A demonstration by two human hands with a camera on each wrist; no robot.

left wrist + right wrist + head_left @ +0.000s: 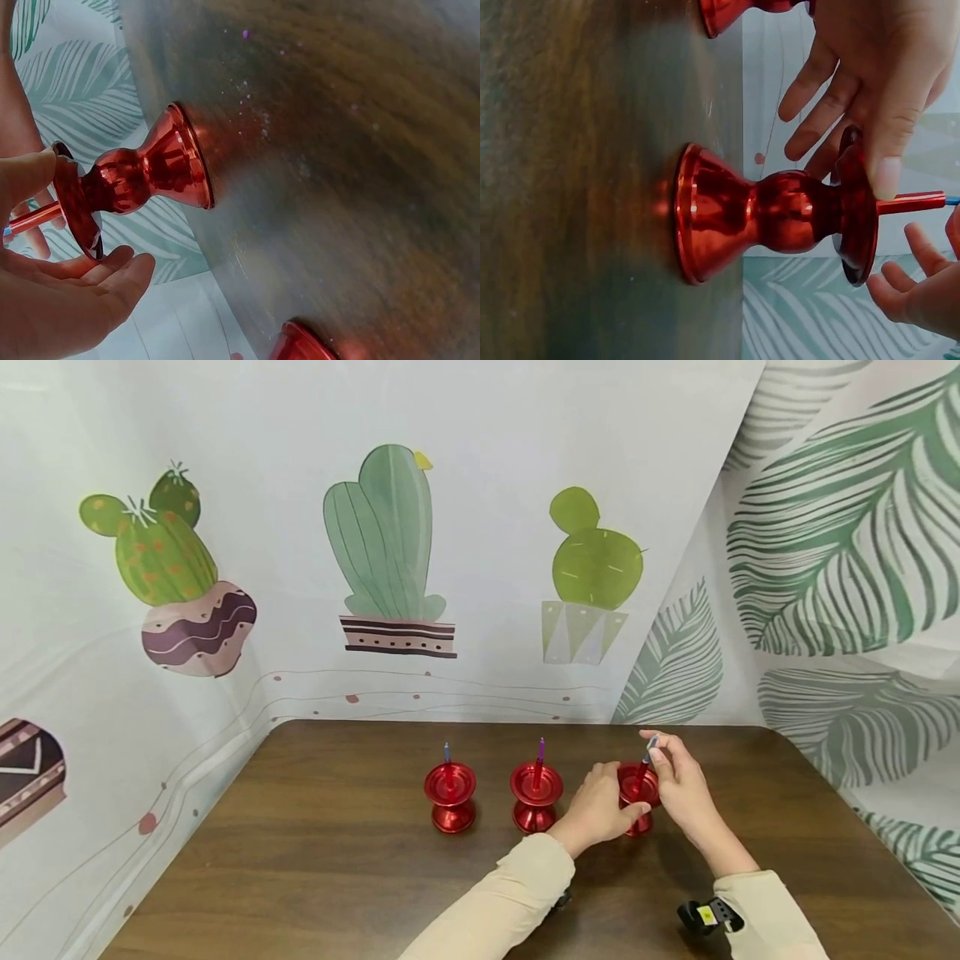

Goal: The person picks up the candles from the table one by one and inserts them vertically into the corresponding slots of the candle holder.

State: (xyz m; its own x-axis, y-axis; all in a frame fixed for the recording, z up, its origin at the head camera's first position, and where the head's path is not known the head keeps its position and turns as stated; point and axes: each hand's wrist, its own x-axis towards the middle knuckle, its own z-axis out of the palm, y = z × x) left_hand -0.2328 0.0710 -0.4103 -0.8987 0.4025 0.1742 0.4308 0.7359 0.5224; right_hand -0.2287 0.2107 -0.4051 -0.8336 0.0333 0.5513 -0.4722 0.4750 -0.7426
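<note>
At the right of the row stands a shiny red candle holder [787,214], its base on the table. My left hand [600,806] grips its dish-shaped top from the left, thumb and fingers at the rim. A slim blue candle [652,742] sits at the top of the holder's red central tube [911,202]. My right hand [681,781] pinches this candle between thumb and index finger, covering part of it. In the right wrist view the right hand's other fingers [911,296] are beside the rim.
To the left stand two matching red holders, one with a purple candle [542,749], the far-left one with a blue candle [447,752]. All are on a brown wooden table [315,827]. Small pale and purple specks [245,34] lie on it. A cactus-print cloth [495,610] hangs behind.
</note>
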